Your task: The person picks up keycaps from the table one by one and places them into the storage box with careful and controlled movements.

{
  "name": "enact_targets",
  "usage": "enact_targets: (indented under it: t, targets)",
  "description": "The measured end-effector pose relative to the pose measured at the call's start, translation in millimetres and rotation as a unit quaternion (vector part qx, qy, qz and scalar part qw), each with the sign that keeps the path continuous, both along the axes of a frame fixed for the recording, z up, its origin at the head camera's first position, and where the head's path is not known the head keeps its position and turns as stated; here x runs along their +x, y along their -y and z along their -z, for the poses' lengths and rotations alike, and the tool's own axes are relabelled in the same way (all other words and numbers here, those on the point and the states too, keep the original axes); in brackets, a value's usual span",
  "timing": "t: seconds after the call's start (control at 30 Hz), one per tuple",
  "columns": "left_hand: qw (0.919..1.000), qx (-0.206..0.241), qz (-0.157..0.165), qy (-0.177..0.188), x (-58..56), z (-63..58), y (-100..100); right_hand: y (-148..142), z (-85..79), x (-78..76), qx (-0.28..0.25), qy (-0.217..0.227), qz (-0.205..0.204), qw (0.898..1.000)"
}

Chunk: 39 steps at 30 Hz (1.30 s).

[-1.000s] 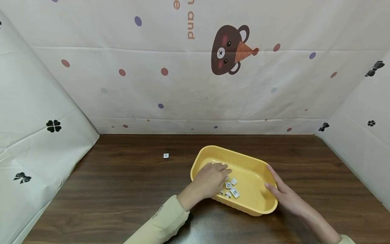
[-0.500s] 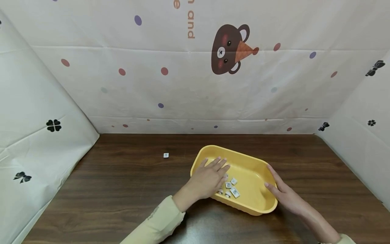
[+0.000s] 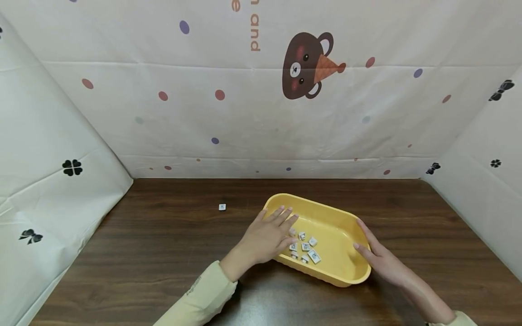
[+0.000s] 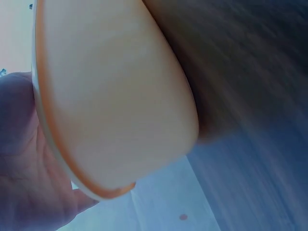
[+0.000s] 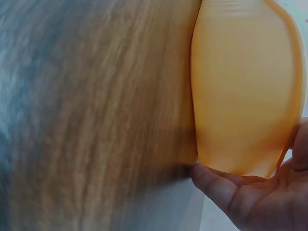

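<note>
A yellow plastic basin (image 3: 326,274) stands at an angle on the table. Several small white blocks with dark markings, one of them a square block (image 3: 306,246), lie in its left half. Over the basin's left end is my left hand (image 3: 265,236), its fingers spread and fairly straight, with no object visible in them. In the left wrist view that hand (image 4: 29,159) is beside the basin's rim; whether it touches the rim I cannot tell. My right hand (image 3: 385,262) grips the basin's right end, thumb over the rim and fingers along the outer wall.
One small white square piece (image 3: 222,207) lies alone on the dark wooden table (image 3: 171,253), left of the basin. A pale printed cloth (image 3: 253,122) hangs behind the table, with further cloth along both sides.
My left hand has moved left, from among the white blocks to the basin's left end, and its fingers have straightened. More blocks show now. My right hand keeps its grip.
</note>
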<state>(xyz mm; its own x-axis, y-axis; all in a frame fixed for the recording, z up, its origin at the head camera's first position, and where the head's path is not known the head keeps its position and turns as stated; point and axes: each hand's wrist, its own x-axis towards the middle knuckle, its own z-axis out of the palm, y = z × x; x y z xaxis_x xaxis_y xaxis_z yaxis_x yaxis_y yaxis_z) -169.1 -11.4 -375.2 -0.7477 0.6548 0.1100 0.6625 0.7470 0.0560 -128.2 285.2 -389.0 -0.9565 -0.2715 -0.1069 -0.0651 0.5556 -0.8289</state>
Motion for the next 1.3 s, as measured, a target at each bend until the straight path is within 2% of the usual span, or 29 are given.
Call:
enact_targets:
  t: [0.33,0.73,1.07,1.3]
  targets:
    - [0.9999,0.005,-0.011,0.003,-1.8,0.5,13,0,-0.2,-0.4,0.001,0.008,0.002,1.0]
    - [0.9989,0.017,-0.043,0.011,-6.7,1.7,35,0,-1.4,-0.4,0.011,0.015,0.009,1.0]
    - [0.9959,0.053,-0.073,0.004,-14.5,7.2,54,0,0.4,0.4,-0.003,0.003,0.004,1.0]
    - [0.9945,0.052,-0.091,0.007,-19.5,8.6,63,1,3.5,0.6,-0.008,-0.027,0.001,1.0]
